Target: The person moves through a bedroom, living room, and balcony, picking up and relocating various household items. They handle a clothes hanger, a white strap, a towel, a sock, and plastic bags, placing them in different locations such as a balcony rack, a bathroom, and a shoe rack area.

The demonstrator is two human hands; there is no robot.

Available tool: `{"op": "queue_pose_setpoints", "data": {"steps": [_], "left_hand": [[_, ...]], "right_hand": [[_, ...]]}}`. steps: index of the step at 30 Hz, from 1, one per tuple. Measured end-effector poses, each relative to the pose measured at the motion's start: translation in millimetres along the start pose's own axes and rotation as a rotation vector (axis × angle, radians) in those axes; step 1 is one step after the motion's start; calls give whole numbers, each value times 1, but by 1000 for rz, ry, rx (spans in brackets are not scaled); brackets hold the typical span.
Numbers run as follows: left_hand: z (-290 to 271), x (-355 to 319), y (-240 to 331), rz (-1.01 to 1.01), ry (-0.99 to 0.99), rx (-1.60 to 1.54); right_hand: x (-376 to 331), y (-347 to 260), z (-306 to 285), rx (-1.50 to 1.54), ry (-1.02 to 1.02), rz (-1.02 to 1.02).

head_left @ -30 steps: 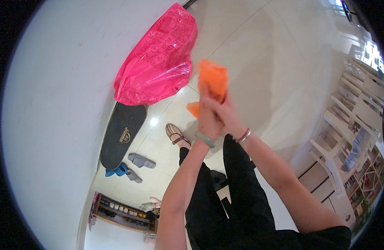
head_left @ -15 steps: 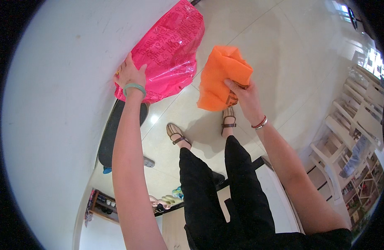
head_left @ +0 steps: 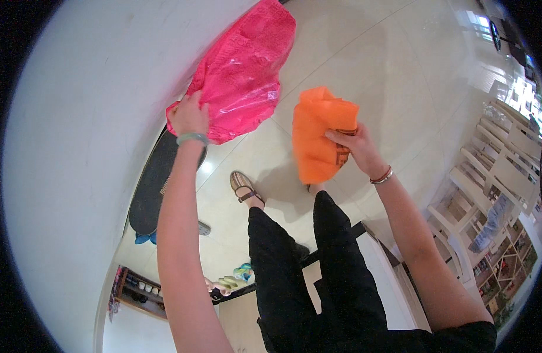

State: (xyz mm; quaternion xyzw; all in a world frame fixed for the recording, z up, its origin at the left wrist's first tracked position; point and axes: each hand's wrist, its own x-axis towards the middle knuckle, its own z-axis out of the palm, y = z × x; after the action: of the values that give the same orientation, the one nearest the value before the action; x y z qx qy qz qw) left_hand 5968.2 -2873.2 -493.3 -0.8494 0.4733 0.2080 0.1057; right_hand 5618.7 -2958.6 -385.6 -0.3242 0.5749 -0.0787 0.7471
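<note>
A large glossy pink plastic bag [head_left: 244,73] with printed lettering stands against the white wall at the upper left. My left hand [head_left: 190,116], with a pale green bangle at its wrist, has its fingers curled on the bag's near left edge; the fingertips are partly hidden. On the right, my right hand [head_left: 358,146] pinches a folded orange fabric bag [head_left: 321,135] with dark print, thumb on top and fingers underneath. The orange bag hangs above the floor in front of my right foot, apart from the pink one.
A dark skateboard [head_left: 155,182] lies along the wall under my left forearm. White wooden chairs [head_left: 488,170] stand at the right. Behind me are a shoe shelf [head_left: 143,291] and several shoes [head_left: 230,282] on the pale tiled floor [head_left: 371,65].
My right hand has brought the orange bag nearer and a little right. The left hand sits slightly nearer, its fingers more drawn in on the pink bag. The view has shifted slightly.
</note>
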Motion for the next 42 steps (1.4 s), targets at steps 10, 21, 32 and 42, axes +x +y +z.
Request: {"op": "queue_pose_setpoints", "data": {"steps": [10, 21, 32, 42], "left_hand": [[10, -185, 109, 166, -213, -629], [-35, -204, 91, 39, 188, -588], [87, -209, 80, -301, 19, -904], [-10, -209, 146, -185, -335, -1185]], "right_hand": [[-15, 19, 14, 239, -165, 344], [-76, 39, 8, -177, -126, 218], [-149, 45, -71, -60, -7, 39], [-169, 48, -141, -547, 326, -64]]}}
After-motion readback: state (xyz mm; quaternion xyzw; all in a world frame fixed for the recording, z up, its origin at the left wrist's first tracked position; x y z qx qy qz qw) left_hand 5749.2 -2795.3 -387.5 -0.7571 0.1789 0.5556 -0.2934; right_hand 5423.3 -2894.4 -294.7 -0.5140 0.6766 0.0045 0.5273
